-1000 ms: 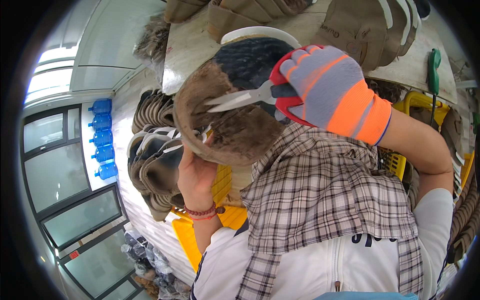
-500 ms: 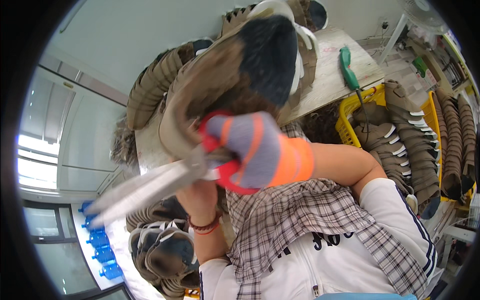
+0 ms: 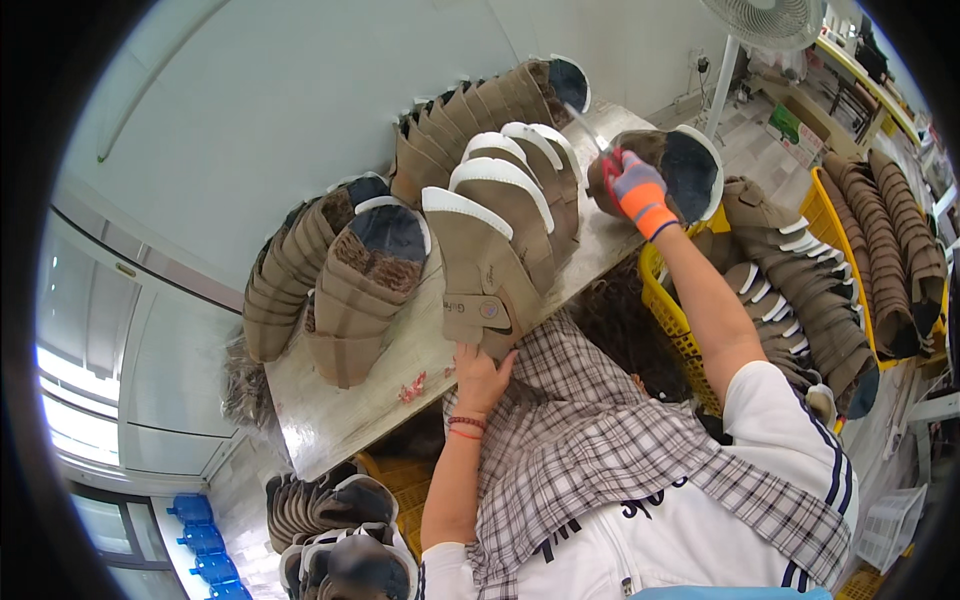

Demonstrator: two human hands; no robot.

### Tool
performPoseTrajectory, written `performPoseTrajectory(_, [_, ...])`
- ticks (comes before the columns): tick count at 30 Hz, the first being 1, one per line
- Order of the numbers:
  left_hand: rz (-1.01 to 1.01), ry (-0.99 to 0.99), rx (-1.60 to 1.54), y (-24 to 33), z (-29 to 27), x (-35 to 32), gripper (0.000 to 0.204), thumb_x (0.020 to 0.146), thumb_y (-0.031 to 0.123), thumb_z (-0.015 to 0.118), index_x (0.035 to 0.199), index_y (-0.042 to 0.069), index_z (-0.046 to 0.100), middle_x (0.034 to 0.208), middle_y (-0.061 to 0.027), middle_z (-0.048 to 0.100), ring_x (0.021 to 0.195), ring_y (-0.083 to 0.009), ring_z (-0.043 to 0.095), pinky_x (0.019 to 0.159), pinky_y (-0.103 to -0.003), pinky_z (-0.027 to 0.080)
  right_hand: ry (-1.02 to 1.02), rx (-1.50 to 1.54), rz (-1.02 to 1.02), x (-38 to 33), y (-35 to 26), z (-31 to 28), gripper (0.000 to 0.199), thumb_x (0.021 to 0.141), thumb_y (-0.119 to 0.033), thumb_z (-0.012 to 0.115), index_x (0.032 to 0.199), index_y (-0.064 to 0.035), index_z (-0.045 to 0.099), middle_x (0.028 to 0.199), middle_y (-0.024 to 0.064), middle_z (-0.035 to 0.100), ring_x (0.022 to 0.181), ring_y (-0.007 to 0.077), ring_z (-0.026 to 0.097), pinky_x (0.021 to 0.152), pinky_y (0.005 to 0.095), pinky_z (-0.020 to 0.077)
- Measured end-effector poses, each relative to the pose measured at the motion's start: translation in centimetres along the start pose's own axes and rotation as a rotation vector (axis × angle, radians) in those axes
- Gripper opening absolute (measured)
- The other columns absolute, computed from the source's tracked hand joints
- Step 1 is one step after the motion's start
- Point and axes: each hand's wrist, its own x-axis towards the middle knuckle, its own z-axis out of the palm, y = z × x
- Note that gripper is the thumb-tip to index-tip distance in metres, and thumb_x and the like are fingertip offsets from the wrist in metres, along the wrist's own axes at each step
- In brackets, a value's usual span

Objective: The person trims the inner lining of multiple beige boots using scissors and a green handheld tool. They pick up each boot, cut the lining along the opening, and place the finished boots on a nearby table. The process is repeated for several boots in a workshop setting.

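My bare left hand (image 3: 483, 375), with beaded bracelets at the wrist, grips the near end of a brown shoe upper (image 3: 470, 255) with a white edge strip. Its fingertips are hidden behind the upper. Several more white-edged uppers (image 3: 530, 200) lean just behind it. On my right hand (image 3: 640, 195) is a grey and orange knit glove. Its fingers are closed round the red handles of scissors (image 3: 592, 132), whose blades point to the far left. Beside that hand, at the table's right end, lies a shoe upper with dark lining (image 3: 692, 172); whether the hand touches it is unclear.
Nested rows of brown uppers (image 3: 470, 125) line the pale table (image 3: 330, 430) at the back and left. Yellow baskets (image 3: 680, 325) of uppers stand right of it. More uppers (image 3: 330, 505) sit below left. A fan (image 3: 765, 20) stands far right.
My right hand has carried the scissors away from the front left to the table's far right. The fur-lined upper held up close is lowered from view. The green tool no longer shows.
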Motion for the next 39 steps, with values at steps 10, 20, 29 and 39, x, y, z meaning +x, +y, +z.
performPoseTrajectory(10, [-0.339,-0.094,-0.699,-3.9,-0.5,3.0,0.037,0.078,0.022,0.063,0.107,0.0,0.056,0.104,-0.0118,0.06,0.097,-0.0264,0.055,0.085,-0.036,0.043,-0.526,1.188,-0.002,5.4,0.6,3.9,0.024,0.085,-0.023,0.054,0.09,0.0003,0.058,0.083,0.0092,0.065,0.068,0.0161,0.059,0.063,0.0289,0.0473])
performPoseTrajectory(20, [-0.647,0.121,-1.221,-9.9,-6.0,6.8,0.029,0.08,0.014,0.061,0.105,0.002,0.057,0.102,-0.0057,0.06,0.093,-0.0169,0.057,0.08,-0.031,0.047,-0.099,0.543,-0.348,8.3,1.7,4.2,0.045,0.064,-0.032,0.078,0.092,-0.0032,0.058,0.082,0.0117,0.063,0.074,0.0274,0.06,0.066,0.0339,0.0461])
performPoseTrajectory(29, [-0.733,0.24,-1.544,-13.6,-6.0,6.4,0.03,0.079,0.015,0.058,0.106,0.002,0.057,0.104,-0.0072,0.061,0.091,-0.0192,0.059,0.077,-0.033,0.049,-0.749,1.457,-0.071,4.3,-6.3,6.6,0.053,0.076,-0.03,0.07,0.116,-0.0018,0.052,0.106,0.0071,0.059,0.092,0.0206,0.06,0.079,0.0306,0.05])
performPoseTrajectory(39, [-0.852,0.308,-1.858,-12.3,-3.7,5.8,0.038,0.085,0.025,0.052,0.115,0.002,0.053,0.113,-0.0112,0.058,0.101,-0.0254,0.057,0.088,-0.039,0.046,-0.709,1.088,-0.412,-0.5,-7.4,3.7,0.032,0.073,-0.003,0.06,0.105,-0.0021,0.061,0.104,0.0132,0.06,0.094,0.0238,0.056,0.085,0.0341,0.0437])
